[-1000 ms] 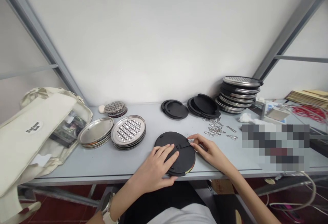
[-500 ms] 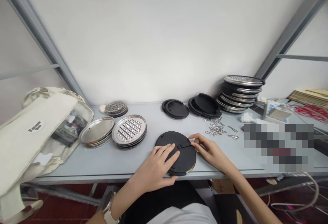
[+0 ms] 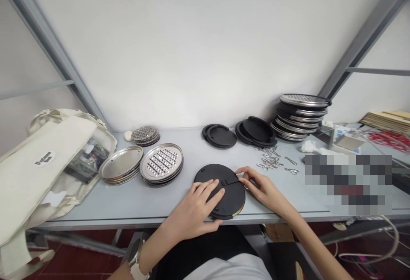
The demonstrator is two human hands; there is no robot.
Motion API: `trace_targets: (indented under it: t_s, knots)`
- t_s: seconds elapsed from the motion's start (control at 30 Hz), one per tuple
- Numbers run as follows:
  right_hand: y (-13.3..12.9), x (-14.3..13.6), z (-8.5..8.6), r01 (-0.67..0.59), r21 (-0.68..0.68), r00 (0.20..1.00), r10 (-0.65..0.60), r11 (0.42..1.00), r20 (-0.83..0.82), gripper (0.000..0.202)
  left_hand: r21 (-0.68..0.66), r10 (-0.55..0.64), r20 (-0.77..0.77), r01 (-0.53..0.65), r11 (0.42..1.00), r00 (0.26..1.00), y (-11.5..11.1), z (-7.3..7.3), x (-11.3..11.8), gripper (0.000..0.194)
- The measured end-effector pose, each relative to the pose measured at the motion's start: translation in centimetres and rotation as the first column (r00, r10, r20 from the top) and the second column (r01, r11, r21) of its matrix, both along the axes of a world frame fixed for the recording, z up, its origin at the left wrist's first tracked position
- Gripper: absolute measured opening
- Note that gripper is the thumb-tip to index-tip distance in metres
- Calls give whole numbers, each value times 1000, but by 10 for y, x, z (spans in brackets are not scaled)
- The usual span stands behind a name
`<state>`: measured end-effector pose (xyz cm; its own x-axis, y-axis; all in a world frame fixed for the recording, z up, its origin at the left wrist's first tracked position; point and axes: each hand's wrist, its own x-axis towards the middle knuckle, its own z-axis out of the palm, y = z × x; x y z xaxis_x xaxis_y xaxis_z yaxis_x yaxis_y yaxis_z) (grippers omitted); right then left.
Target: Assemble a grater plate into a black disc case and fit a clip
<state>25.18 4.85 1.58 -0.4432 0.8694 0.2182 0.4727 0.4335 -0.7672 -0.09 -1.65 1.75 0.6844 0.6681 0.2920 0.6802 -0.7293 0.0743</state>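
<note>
A round black plastic disc (image 3: 229, 201) lies upside at the table's front edge, with a narrow slot running to its right rim and a yellow-red line along its lower right edge. My left hand (image 3: 205, 207) rests on it, fingers spread over the top and thumb at the near rim. At the slot's outer end, my right hand (image 3: 256, 184) pinches a small metal clip (image 3: 237, 175), mostly hidden by the fingertips. Several similar wire clips (image 3: 270, 162) lie loose behind my right hand.
Metal grater discs (image 3: 162, 162) and plain metal discs (image 3: 121, 162) are stacked to the left, beside a cream bag (image 3: 28, 169). Black round holders (image 3: 222, 137) lie at the back. A tall stack of assembled graters (image 3: 301, 117) stands at the back right.
</note>
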Motion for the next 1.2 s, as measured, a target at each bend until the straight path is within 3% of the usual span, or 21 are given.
trace_targets:
  t_s: [0.83,1.2]
  knots:
    - [1,0,-2,81,19,995,-80,997,-63,25,0,3,1,-3,1000,1000,0,0,0,67]
    - [0,0,0,62,21,996,-60,998,-61,26,-3,12,-10,-13,1000,1000,0,-1,0,67]
